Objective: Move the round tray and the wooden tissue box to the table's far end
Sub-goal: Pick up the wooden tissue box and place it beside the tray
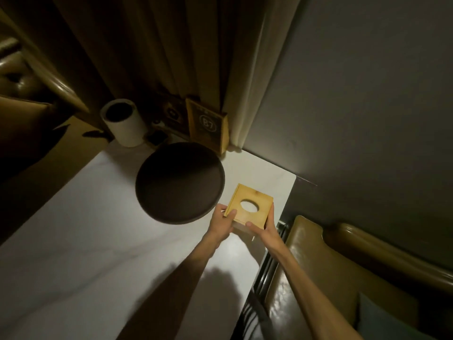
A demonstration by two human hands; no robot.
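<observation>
The wooden tissue box, square with an oval hole in its top, is held between both hands near the right edge of the white table. My left hand grips its left near corner, thumb on top. My right hand clasps its right side and near edge. Whether the box rests on the table or hangs just above it is unclear. The dark round tray lies on the table just left of and beyond the box, close to the far end.
At the table's far end stand a white cylinder, a wooden sign marked B7 and small dark items against a curtain. A grey wall runs along the right. Leather seats flank the table on both sides.
</observation>
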